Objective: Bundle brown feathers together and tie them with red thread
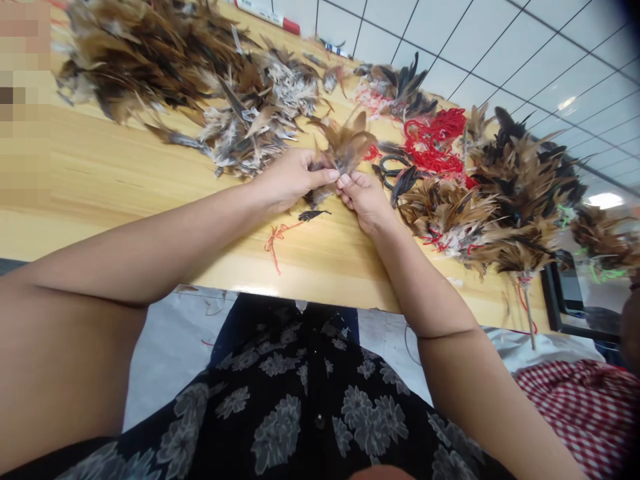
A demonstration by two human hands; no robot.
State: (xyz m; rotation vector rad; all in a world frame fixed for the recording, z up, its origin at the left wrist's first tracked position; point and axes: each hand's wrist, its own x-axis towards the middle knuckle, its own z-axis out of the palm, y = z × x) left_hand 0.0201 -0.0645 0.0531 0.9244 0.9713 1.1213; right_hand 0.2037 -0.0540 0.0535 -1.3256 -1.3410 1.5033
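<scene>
Over the wooden table (120,180) my two hands meet at a small bunch of brown feathers (350,141). My left hand (295,179) is closed around its lower part, thumb pointing right. The fingertips of my right hand (364,197) pinch the base of the same bunch. Whether a string runs between the fingers is too small to tell. Just below lie a dark feather (314,215) and a thin frayed red string (273,243). Black-handled scissors (393,170) rest right of my right hand, with a dark feather beside the handles.
A large feather pile (160,53) covers the back left. Tangled red yarn (437,140) lies at the back right. Tied feather bundles (450,207) and a feather duster on a stick (527,293) stand at the right. A red-capped marker (270,15) lies along the far edge.
</scene>
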